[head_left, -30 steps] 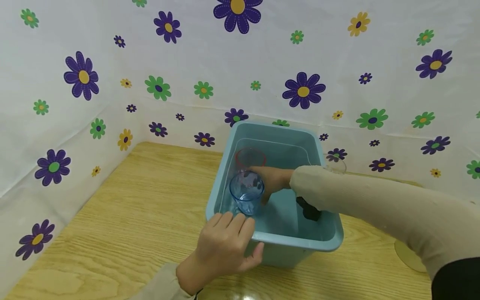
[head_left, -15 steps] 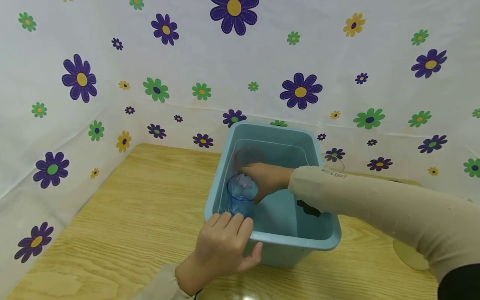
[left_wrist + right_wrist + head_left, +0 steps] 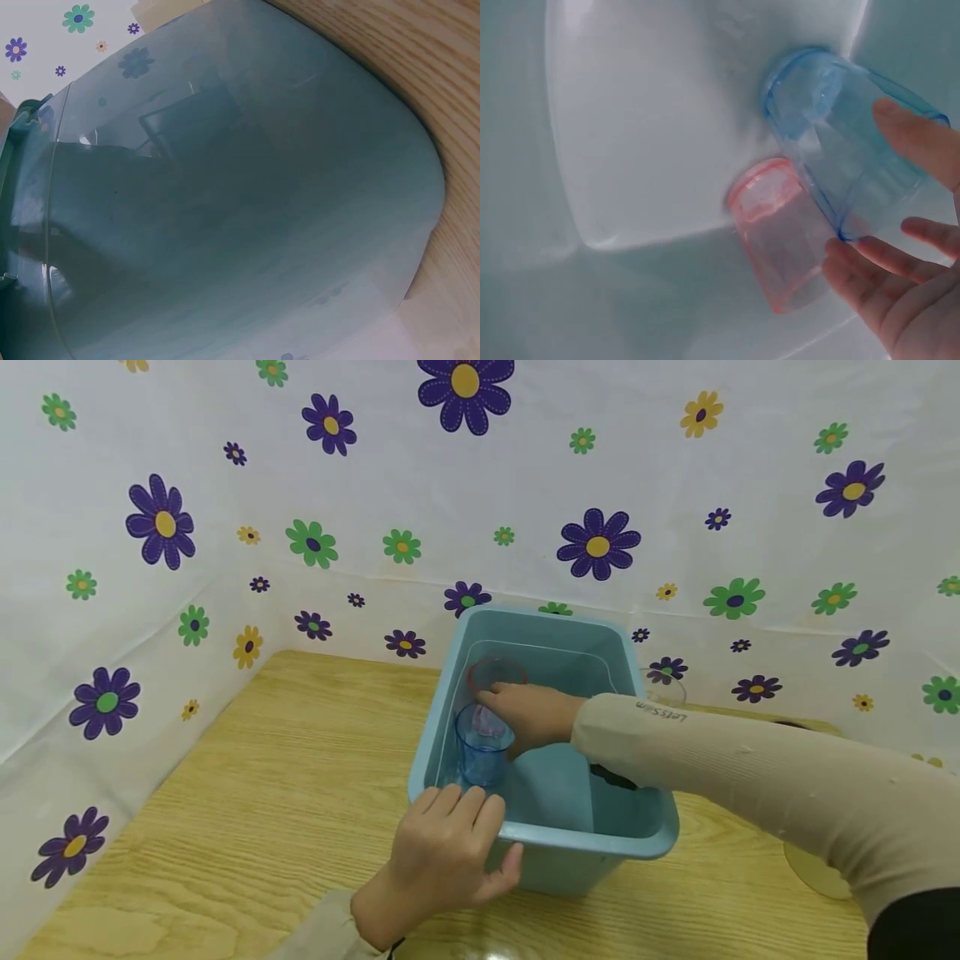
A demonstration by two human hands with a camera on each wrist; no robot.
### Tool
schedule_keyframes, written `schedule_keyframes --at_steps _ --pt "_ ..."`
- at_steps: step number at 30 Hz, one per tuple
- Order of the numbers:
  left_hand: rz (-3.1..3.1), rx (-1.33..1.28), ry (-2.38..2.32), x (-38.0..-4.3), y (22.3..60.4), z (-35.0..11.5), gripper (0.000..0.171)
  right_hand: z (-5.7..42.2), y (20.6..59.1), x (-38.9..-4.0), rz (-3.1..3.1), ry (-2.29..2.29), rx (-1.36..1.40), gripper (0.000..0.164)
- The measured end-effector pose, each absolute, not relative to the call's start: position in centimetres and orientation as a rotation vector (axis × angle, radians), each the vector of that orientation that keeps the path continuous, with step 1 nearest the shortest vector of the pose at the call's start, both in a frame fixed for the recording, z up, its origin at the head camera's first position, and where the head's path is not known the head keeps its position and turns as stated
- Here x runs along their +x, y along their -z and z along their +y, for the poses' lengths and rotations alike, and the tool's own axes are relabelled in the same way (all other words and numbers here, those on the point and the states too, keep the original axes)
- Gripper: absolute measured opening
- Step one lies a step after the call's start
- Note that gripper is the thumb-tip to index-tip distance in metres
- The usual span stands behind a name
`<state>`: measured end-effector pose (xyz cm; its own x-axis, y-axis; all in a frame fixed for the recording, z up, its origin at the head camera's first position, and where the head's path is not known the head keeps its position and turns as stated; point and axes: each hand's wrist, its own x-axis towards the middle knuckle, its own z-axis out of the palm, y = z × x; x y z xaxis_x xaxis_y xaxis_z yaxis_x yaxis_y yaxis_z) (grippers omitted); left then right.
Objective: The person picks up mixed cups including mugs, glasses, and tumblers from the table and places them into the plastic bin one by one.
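Observation:
A pale blue plastic tub [image 3: 585, 842] stands on the wooden table. My left hand [image 3: 453, 852] grips its near rim, fingers over the edge and thumb outside. Inside the tub, a clear blue tumbler [image 3: 480, 764] stands upright at the near left corner. A clear tumbler with a reddish tint [image 3: 769, 217] stands just behind it, against the left wall. My right hand [image 3: 534, 714] reaches in from the right. In the right wrist view, its thumb overlaps the blue tumbler's side, and loosely spread fingers lie by the rim, not curled round it.
Right of the tub, a clear glass rim [image 3: 667, 685] shows behind my right sleeve. A pale yellowish round object [image 3: 817, 870] lies partly under that sleeve. Flower-patterned cloth [image 3: 525, 485] hangs behind and left of the table [image 3: 300, 752].
The blue tumbler has shifted slightly left and come upright from a tilt. My right hand moved a little left, its fingers loosening. My left hand stays on the rim.

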<state>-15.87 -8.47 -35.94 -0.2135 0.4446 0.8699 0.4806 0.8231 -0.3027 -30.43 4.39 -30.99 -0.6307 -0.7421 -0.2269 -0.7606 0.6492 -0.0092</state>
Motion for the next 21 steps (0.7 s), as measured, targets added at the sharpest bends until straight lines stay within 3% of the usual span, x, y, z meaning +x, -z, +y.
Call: schedule_keyframes --at_steps 6,12,21 --pt "-1.855 -0.707 0.031 -15.8 35.9 -8.4 0.039 4.4 28.7 -30.0 2.631 -0.236 -1.201 0.096" --pt "-1.844 -0.705 0.024 -15.9 36.0 -8.4 0.039 5.4 24.1 -28.8 2.689 -0.251 -1.23 0.096" --pt "-1.819 -0.701 0.03 -16.1 35.9 -8.2 0.039 11.3 19.0 -27.6 2.936 -0.152 -1.107 0.094"
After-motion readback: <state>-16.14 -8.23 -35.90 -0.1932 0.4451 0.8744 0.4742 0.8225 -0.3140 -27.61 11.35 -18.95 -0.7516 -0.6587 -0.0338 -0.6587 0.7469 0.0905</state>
